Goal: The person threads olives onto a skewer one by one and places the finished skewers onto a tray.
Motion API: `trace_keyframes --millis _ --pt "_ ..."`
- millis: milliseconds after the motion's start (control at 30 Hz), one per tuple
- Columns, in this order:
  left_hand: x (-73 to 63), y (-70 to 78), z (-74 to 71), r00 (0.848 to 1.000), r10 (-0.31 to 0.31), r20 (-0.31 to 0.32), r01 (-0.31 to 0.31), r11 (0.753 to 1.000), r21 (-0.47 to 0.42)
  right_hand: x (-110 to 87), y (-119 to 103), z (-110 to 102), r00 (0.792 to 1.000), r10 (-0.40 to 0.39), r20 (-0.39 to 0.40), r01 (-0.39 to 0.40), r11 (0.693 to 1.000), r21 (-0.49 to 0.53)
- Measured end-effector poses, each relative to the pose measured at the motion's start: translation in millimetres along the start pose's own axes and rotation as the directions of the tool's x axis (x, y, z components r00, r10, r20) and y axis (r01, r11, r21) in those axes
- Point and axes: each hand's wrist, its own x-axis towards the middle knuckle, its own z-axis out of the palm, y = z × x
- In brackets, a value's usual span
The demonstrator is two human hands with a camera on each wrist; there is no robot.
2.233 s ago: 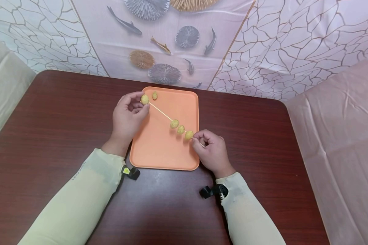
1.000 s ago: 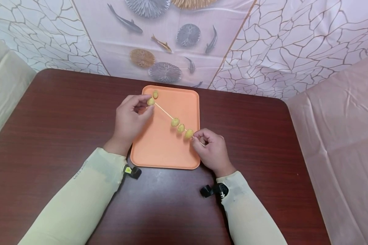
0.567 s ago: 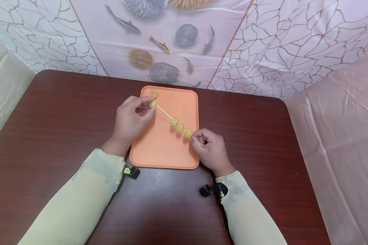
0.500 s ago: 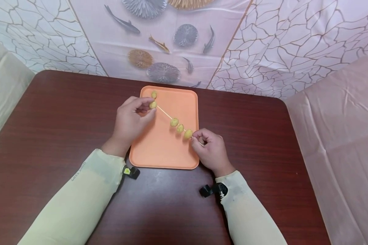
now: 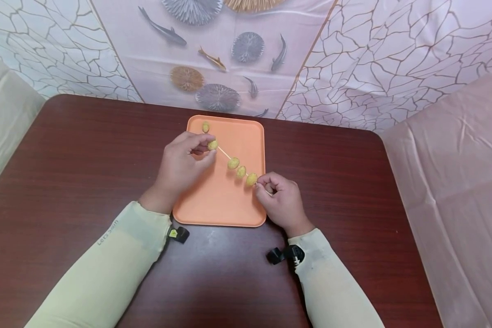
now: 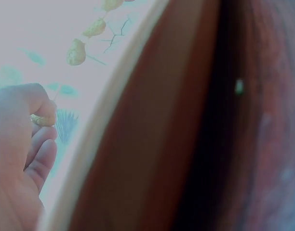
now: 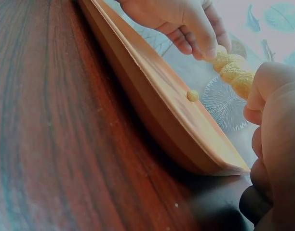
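Note:
My right hand pinches the near end of a thin wooden skewer held slantwise above an orange tray. Three rough, yellow, egg-shaped balls sit on the skewer close to the right fingers. Between thumb and fingers, my left hand pinches another such ball on the skewer's far part, a short gap from the three. The left wrist view shows this ball partly covered by the fingers. One loose yellow ball lies in the tray's far left corner.
The tray lies on a dark red-brown wooden table near its back edge. A patterned cloth hangs behind the table, and a plain cloth hangs on the right. Black wrist cameras stick out below both hands.
My left hand has moved right and toward me along the skewer with its pinched ball, narrowing the gap to the other three. The right hand has stayed almost still.

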Motion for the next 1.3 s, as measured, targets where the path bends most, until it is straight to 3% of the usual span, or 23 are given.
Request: trace_keyframes --millis 267,733,1300 --pt "-1.7 8.4 2.2 0.999 0.026 0.041 -0.028 0.998 0.052 0.0 -0.5 -0.5 1.000 0.001 0.001 -0.001 1.000 -0.008" --pt "-3.9 12.0 8.9 0.992 0.083 0.092 -0.088 0.995 0.054 -0.6 0.1 -0.7 1.000 -0.003 -0.009 0.003 1.000 -0.012" --pt "-6.7 15.3 10.1 0.986 0.056 0.159 -0.064 0.997 0.049 1.2 -1.6 0.0 1.000 0.003 -0.004 -0.003 1.000 -0.002"
